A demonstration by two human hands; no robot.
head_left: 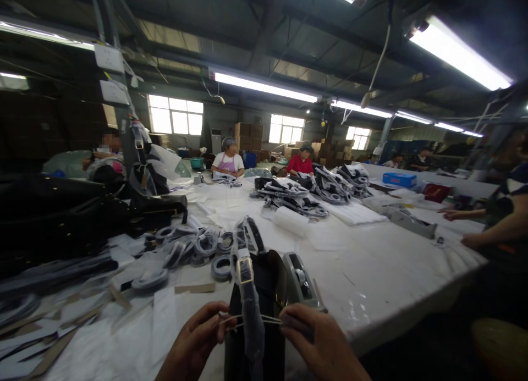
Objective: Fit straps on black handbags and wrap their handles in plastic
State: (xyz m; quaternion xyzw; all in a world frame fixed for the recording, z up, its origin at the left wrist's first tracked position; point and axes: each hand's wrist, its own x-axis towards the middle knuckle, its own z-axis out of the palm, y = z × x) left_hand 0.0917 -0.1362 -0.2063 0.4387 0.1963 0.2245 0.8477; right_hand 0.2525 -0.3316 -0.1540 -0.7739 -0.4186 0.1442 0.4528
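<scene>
In front of me stands a black handbag (272, 282), its strap (251, 298) wrapped in clear plastic and fitted with a gold-coloured buckle. My left hand (202, 331) pinches one end of a thin white string (270, 319) on the strap's left side. On the right, my right hand (307, 329) grips the other end between thumb and fingers. The string runs taut across the strap, and part of it is hidden there. Close behind the bag sits a grey tape dispenser (299, 276).
Coiled, wrapped straps (206, 242) and paper scraps lie to the left, beside a pile of black bags (53, 216). More wrapped straps (289, 191) are heaped farther back. Several co-workers are around the white table (371, 282); one person's arms (474, 227) reach over its right edge.
</scene>
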